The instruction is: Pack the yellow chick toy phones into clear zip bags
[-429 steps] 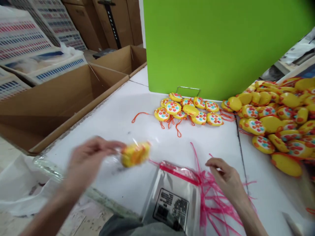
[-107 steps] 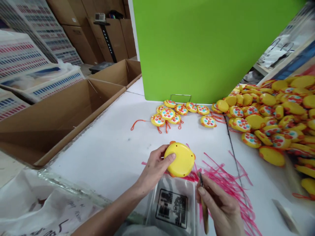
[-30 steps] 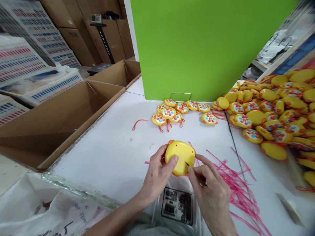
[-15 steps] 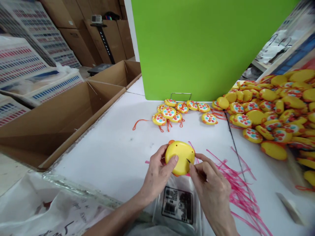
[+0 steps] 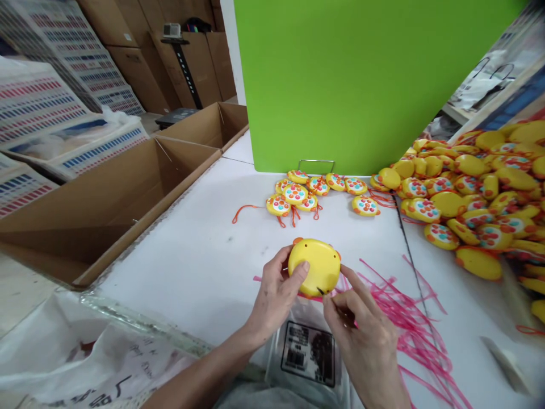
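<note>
A yellow toy with small orange bumps is held above the table, its plain back with small holes facing the camera. My left hand grips its left side, thumb flat on the back. My right hand is at its lower right, thumb and index finger pinched on a small dark-tipped tool whose tip is at the toy's lower edge. Most of that tool is hidden by the fingers. Beyond, several similar toys with dotted white faces and orange cords lie on the white table.
A big pile of yellow toys fills the right. Pink ribbons lie beside my right hand. A clear bag with a black label is below my hands. Cardboard boxes stand left; a green board rises behind.
The dark tool tip has moved down and slightly left, from the toy's right side to its lower edge. The toy is tilted a little differently in my left hand.
</note>
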A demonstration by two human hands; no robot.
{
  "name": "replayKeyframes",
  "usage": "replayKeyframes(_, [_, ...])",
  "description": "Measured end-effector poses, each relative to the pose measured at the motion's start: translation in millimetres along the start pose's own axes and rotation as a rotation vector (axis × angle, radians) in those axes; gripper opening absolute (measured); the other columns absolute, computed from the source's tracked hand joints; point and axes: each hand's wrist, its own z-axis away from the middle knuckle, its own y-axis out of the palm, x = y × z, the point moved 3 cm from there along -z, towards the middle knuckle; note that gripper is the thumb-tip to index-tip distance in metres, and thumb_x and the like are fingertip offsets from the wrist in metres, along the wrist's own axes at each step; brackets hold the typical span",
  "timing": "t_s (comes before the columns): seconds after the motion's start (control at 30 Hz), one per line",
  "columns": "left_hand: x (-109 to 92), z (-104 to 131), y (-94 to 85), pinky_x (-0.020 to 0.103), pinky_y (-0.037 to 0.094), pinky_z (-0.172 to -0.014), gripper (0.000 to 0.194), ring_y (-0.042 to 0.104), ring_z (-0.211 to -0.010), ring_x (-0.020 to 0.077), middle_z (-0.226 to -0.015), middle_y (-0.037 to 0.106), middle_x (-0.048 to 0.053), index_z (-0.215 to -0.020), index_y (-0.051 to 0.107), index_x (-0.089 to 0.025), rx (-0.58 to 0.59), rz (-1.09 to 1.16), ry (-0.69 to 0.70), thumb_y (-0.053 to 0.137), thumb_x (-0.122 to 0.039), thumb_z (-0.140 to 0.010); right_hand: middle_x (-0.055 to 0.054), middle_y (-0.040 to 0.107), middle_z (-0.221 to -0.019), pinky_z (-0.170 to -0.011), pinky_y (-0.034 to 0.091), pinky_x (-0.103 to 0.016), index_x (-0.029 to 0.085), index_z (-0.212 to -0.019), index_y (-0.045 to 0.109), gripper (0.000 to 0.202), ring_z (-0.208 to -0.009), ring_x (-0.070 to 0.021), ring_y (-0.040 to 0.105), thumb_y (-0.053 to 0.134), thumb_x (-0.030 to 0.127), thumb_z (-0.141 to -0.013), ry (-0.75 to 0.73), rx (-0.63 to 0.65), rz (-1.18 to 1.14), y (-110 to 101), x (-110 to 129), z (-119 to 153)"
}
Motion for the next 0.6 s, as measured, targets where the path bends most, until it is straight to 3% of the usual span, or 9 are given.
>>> replayKeyframes(0.2, [-3.7, 2.7, -1.9, 0.024, 0.047, -0.074, 0.033, 0.054, -0.084, 0.0162, -0.102, 0.059, 0.007, -0.111, 0.054, -0.014, -0.017, -0.059, 0.008, 0.053, -0.035, -0.085, -0.015, 0.06, -0.119, -0.046, 0.045, -0.021, 0.019, -0.067, 0.05, 0.021, -0.05, -0.008, 0.061, 0.052, 0.028, -0.086, 0.03, 0.019, 0.008, -0.1, 3.3, 1.2])
replayKeyframes(0.43, [-2.5, 4.1, -5.7, 0.025, 0.046, -0.079, 0.038, 0.055, -0.094, 0.0189, -0.109, 0.06, 0.007, -0.118, 0.051, -0.016, -0.036, -0.102, 0.026, 0.053, -0.034, -0.085, -0.015, 0.061, -0.117, -0.048, 0.047, -0.022, 0.019, -0.066, 0.049, 0.023, -0.052, -0.0093, 0.062, 0.051, 0.029, -0.087, 0.01, 0.05, 0.006, 2.7, 1.8, 1.6])
replayKeyframes(0.6, [-0.4, 5.5, -7.9, 0.025, 0.047, -0.079, 0.038, 0.056, -0.097, 0.0199, -0.112, 0.061, 0.007, -0.117, 0.053, -0.016, -0.043, -0.058, 0.012, 0.056, -0.034, -0.084, -0.011, 0.066, -0.106, -0.057, 0.051, -0.025, 0.021, -0.068, 0.05, 0.022, -0.069, -0.0154, 0.067, 0.048, 0.029, -0.088, -0.001, 0.021, -0.008, 3.3, 0.3, -2.0])
